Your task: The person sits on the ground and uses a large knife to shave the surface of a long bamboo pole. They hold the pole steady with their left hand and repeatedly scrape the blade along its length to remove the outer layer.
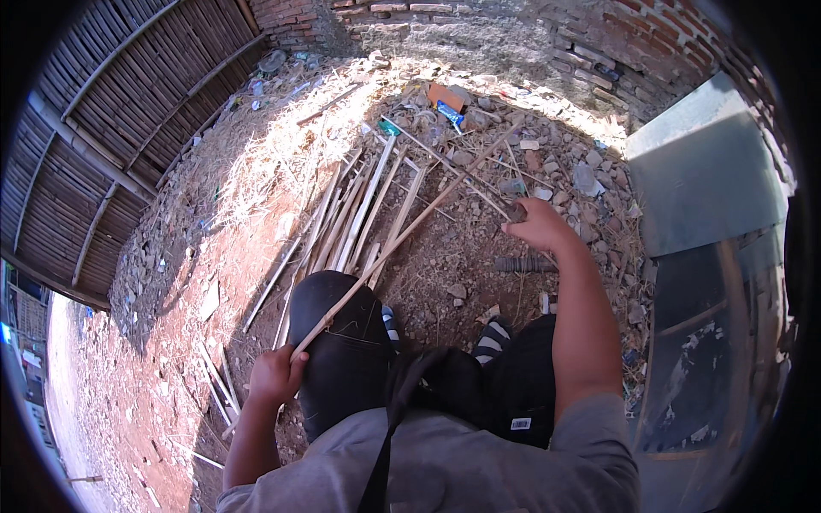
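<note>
My left hand is closed round the near end of a long bamboo strip. The strip slants up and away to the right, passing over my left knee. Farther out on the right, my right hand is closed, and a dark brown, blunt end shows between its thumb and fingers. A thin, straight piece runs from near that hand toward the upper left; whether it belongs to what I hold, I cannot tell. Beyond my left knee lies a loose pile of pale wooden strips.
Stones and litter cover the ground, with a blue wrapper at the back. A dark ridged piece lies below my right hand. Grey sheets lean at the right. A brick wall and a bamboo fence stand around.
</note>
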Tool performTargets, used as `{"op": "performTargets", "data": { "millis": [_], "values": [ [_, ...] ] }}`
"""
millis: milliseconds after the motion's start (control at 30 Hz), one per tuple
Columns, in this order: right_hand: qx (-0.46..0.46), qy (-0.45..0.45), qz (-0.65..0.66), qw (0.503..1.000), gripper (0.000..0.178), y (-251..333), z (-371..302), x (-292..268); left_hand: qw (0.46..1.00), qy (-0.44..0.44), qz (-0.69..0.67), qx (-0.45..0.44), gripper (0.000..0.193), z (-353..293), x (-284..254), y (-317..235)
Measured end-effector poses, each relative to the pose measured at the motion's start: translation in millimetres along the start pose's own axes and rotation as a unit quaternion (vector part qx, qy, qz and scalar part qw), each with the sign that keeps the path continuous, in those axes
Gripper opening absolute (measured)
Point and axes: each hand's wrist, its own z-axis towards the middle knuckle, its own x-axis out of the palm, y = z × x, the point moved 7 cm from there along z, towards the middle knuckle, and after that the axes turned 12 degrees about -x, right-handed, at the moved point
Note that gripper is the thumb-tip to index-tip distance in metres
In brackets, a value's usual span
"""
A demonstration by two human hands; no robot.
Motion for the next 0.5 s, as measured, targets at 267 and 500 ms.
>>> {"op": "performTargets", "data": {
  "millis": [267,500],
  "values": [
    [-0.083,0.137,-0.096,0.982,0.042,76,-10,13,1.000,0.012,0.009,0.003,0.040,3,-1,2],
    [-0.005,-0.002,0.022,1.000,0.042,-18,6,-3,0.998,0.032,0.003,0.045,0.041,1,-6,32]
  ]
}}
